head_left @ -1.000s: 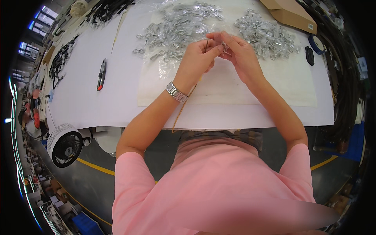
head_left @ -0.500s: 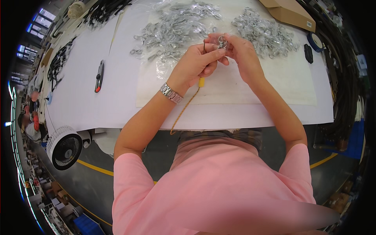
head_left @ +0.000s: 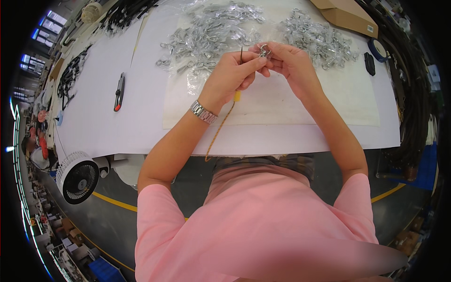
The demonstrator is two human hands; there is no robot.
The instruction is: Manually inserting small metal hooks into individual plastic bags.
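I see the left hand (head_left: 233,73) clasping a dark spike (head_left: 241,54) that points forward; at its thumb tip, right of the spike, the right hand (head_left: 296,62) pinches the metal ring piece (head_left: 265,53).

Worktop (head_left: 141,129): two clasp heaps. Left heap (head_left: 202,35) beyond left hand (head_left: 235,75); right heap (head_left: 319,41) beyond right hand (head_left: 293,63). Knife (head_left: 120,91) left of left heap, well apart. Carton (head_left: 346,16) behind right heap; tape roll (head_left: 374,51) before carton. Fan (head_left: 81,181) off near edge, left.
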